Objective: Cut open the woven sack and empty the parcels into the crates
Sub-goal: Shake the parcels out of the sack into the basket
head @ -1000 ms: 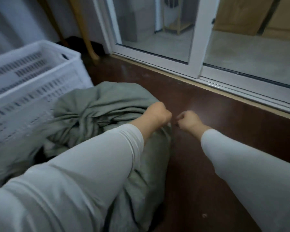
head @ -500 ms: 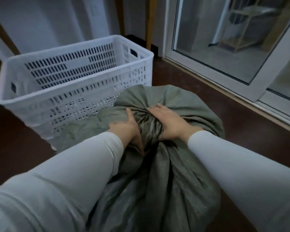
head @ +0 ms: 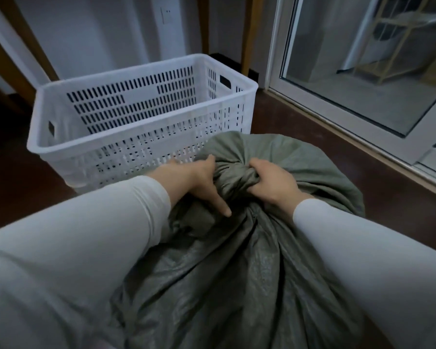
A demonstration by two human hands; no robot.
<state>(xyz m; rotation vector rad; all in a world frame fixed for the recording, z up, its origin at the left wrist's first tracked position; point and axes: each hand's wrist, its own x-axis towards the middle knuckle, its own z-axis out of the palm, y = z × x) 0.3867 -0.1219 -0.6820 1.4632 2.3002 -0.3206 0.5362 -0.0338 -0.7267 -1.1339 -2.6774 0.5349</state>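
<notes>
A grey-green woven sack (head: 237, 273) lies bulging on the dark floor in front of me, its neck bunched into a twisted knot. My left hand (head: 202, 182) grips the left side of that bunched neck, thumb stretched down over the fabric. My right hand (head: 272, 185) is clenched on the right side of the same knot. A white slotted plastic crate (head: 61, 144) stands just behind the sack, to the left, and no parcels show inside it. The sack's contents are hidden.
A glass sliding door with a white frame (head: 337, 114) runs along the right. Wooden legs (head: 249, 34) and a white wall stand behind the crate. Dark brown floor (head: 388, 197) lies to the right of the sack.
One second ago my hands were pinching the sack's right edge near the door. They have moved onto the bunched neck and tightened there, and my view has swung left toward the crate.
</notes>
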